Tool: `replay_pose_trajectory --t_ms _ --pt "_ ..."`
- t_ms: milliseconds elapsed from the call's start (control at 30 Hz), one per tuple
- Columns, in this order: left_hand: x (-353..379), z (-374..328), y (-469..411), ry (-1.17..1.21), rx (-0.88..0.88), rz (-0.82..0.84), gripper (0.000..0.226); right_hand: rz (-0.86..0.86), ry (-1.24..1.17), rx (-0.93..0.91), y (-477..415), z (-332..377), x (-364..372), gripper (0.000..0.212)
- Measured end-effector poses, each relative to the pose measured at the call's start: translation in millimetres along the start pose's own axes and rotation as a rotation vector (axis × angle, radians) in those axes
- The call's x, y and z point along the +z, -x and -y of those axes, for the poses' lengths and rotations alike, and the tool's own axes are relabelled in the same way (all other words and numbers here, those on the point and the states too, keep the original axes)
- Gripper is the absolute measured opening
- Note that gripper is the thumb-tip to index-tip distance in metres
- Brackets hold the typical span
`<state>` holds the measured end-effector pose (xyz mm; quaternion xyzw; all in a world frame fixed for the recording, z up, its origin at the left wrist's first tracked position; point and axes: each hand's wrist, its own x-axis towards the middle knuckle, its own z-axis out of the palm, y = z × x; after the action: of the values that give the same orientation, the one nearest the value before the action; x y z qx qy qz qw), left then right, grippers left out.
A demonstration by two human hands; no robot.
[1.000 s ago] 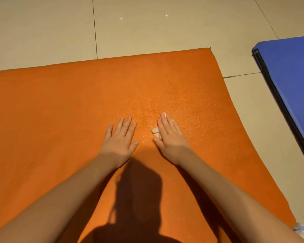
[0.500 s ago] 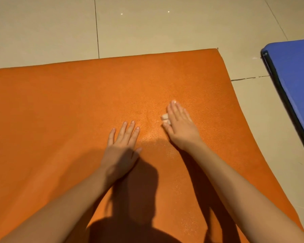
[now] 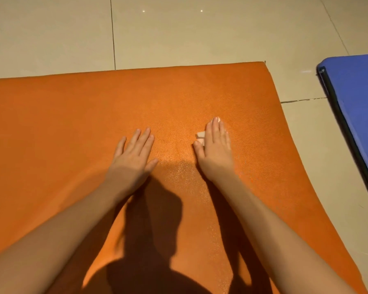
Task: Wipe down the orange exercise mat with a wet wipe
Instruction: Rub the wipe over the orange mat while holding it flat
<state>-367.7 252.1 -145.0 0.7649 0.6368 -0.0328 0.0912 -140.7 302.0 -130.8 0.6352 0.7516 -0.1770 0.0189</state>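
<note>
The orange exercise mat [image 3: 72,124] lies flat on the tiled floor and fills most of the view. My right hand [image 3: 215,149] presses a small folded white wet wipe [image 3: 200,135] onto the mat with straight fingers; only a corner of the wipe shows at the hand's left edge. My left hand [image 3: 134,153] rests flat on the mat to the left, fingers straight, holding nothing. A faint damp sheen shows on the mat between and below the hands.
A blue mat [image 3: 357,98] with a dark edge lies on the floor to the right, apart from the orange one. Beige floor tiles [image 3: 179,30] lie beyond the orange mat's far edge. My shadow falls on the mat near me.
My right hand with the wipe has slid away from me and to the right over the mat. The left hand has stayed nearly where it was.
</note>
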Motion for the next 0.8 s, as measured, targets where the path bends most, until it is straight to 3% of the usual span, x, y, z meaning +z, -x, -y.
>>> replay_pose_trajectory --t_ms 167,233,333,367,500,533,700,800 --pt "7 3 3 -0.009 0.028 -0.046 0.068 0.068 0.148 -0.477 2 -6 1 0.074" --pt "7 4 2 0.005 0.037 -0.053 0.067 0.079 0.162 -0.373 -14 -16 -8 0.072" --pt "7 4 2 0.017 0.037 -0.048 0.068 0.046 0.058 -0.04 -26 2 -7 0.07" --pt "7 4 3 0.013 0.038 -0.044 0.068 0.031 0.029 -0.032 -24 13 -2 0.072" --pt "8 6 2 0.012 0.045 -0.041 0.067 0.074 0.119 -0.427 -8 16 1 0.075" --pt "8 5 2 0.019 0.045 -0.044 0.067 0.09 0.147 -0.451 -15 6 -4 0.075" --pt "5 5 -2 0.119 0.035 -0.082 0.065 0.039 0.082 -0.074 -39 7 -8 0.074" --pt "-4 14 -20 0.081 0.079 -0.144 0.061 0.076 0.062 -0.29 -22 23 -1 0.077"
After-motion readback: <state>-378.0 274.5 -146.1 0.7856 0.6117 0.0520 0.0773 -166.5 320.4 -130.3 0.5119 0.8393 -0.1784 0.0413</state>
